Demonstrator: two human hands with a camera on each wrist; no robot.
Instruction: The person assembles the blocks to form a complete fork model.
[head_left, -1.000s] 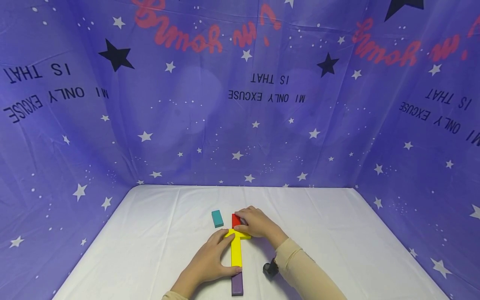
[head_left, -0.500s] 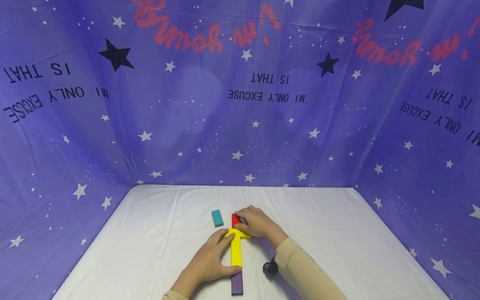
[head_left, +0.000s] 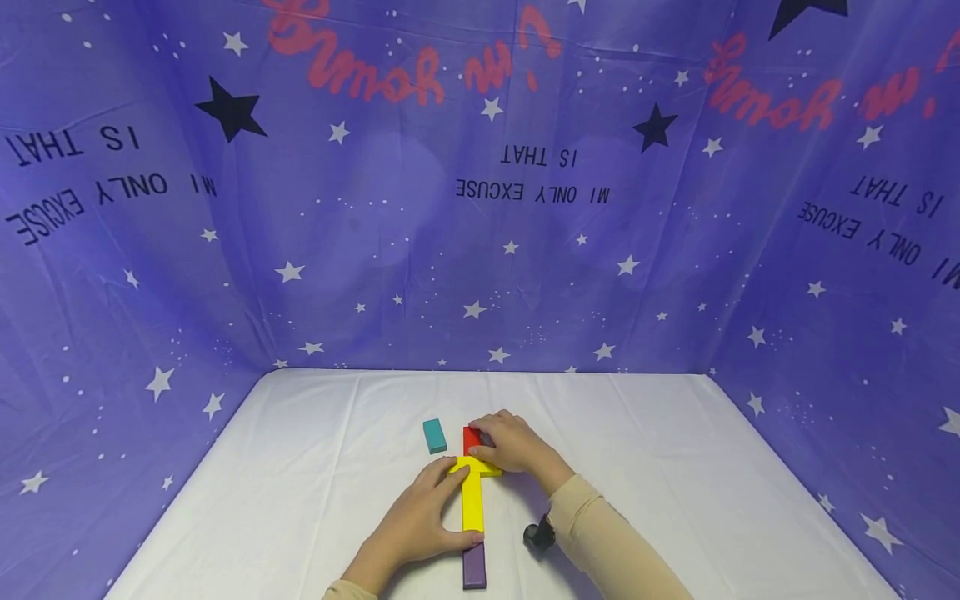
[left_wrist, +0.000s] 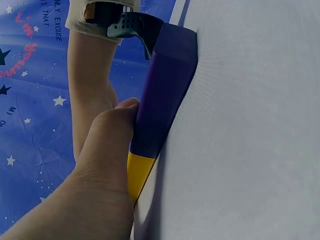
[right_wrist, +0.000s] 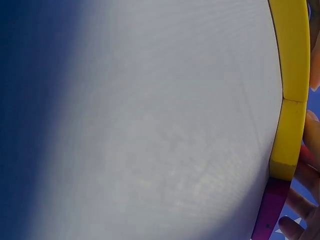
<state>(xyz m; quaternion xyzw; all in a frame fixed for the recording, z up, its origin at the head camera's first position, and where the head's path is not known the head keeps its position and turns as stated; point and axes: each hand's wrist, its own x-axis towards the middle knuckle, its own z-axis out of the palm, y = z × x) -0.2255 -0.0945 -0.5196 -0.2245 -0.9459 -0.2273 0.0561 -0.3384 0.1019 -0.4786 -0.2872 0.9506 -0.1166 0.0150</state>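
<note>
A row of flat blocks lies on the white cloth. In the head view a purple block (head_left: pixel 474 568) is nearest, followed by a long yellow block (head_left: pixel 473 504), a yellow crosspiece (head_left: pixel 491 471) and a red block (head_left: pixel 470 439). My left hand (head_left: pixel 416 521) spans the left side, its thumb at the yellow-purple joint and its fingertips on the crosspiece. My right hand (head_left: pixel 513 446) curls over a second purple block (right_wrist: pixel 270 210), hidden from the head view, with thumb and fingertip reaching the red block. This second block stands against the crosspiece's far side in the right wrist view.
A teal block (head_left: pixel 434 436) lies apart, left of the red one. A black wrist camera (head_left: pixel 538 537) sticks out below the right sleeve. The white table (head_left: pixel 637 467) is enclosed by purple star-printed curtains (head_left: pixel 480 250) at the back and sides.
Hands and blocks stay in nearly the same places. The right hand has shifted very slightly left, covering the sliver of the second purple block that showed before.
</note>
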